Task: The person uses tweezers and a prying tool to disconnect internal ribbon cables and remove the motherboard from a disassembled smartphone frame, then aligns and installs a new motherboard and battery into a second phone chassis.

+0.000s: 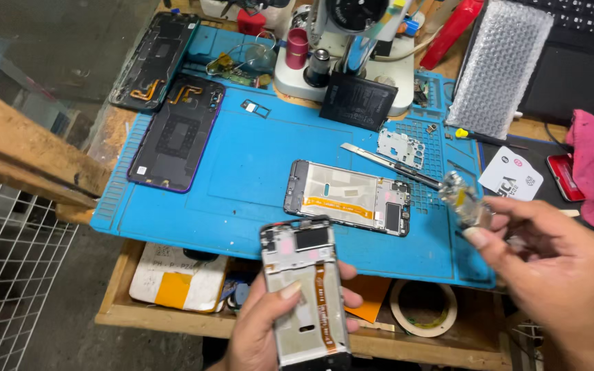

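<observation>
The left hand (269, 330) is cut off at the bottom edge, so only the thumb and fingertips show; they are clamped around an opened phone frame (305, 292), thumb pressed on its face and fingertips wrapping the right edge. The frame's lower end runs out of view. Its long axis stands nearly upright in the picture, top end pointing away from the person toward the blue work mat (242, 178), with an orange flex ribbon running down its length.

The right hand (551, 264) is held above the mat's right corner, thumb and forefinger pinched on a small circuit board part (463, 199). That part is blurred; it looks like a camera-end board piece, slanted up and to the left, though its exact kind is hard to make out.

On the mat, between the hands and further away, lies a second phone frame (347, 197) with its long axis running left to right. Just beyond it rest a metal blade tool (386, 163) and a silver shield plate (400, 148). A dark back cover (177, 134) lies on the mat's left side, a black battery (357, 100) leans against the microscope base (342, 82), and a tape roll (423, 308) sits on the shelf below.
</observation>
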